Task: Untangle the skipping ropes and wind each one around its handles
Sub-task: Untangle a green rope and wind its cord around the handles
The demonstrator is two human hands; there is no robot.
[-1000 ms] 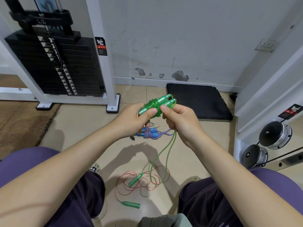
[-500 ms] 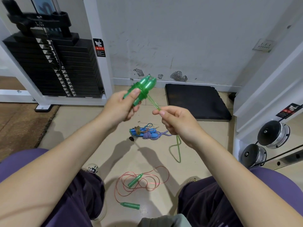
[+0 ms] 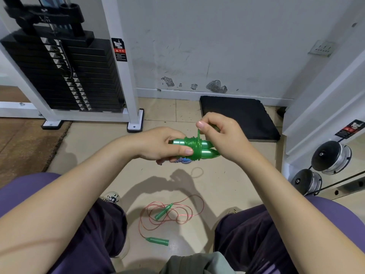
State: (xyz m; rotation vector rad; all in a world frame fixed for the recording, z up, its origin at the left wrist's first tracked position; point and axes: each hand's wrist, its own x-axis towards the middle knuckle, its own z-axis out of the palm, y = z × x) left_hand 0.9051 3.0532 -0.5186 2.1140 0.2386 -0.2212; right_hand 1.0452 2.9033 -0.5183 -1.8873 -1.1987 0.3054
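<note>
A scuffed white wall with chipped patches fills the top of the frame above a beige tiled floor. A black weight stack in a white frame stands upper left, a black mat lies against the wall at centre right, and a brown carpet covers the left edge.

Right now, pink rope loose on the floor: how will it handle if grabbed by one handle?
Pink rope likely floppy: the thin cord lies in loose overlapping loops. Probably trails and snags, since loops cross near the upper handle. Handles look light.
</note>
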